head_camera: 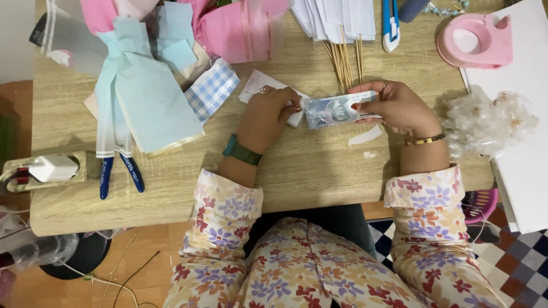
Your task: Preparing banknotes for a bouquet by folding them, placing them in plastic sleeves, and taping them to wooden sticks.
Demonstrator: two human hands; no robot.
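Where both hands hold a banknote [337, 109], wooden table [319, 171], checkered floor [519, 262].

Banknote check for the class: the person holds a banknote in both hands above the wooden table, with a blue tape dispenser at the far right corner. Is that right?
Not quite. The head view shows the tape dispenser is pink, not blue. The rest holds: the left hand and right hand both hold the banknote above the wooden table.

Floral cream sleeves, a green watch [242, 151] on the left wrist, a gold bangle [424, 140] on the right.
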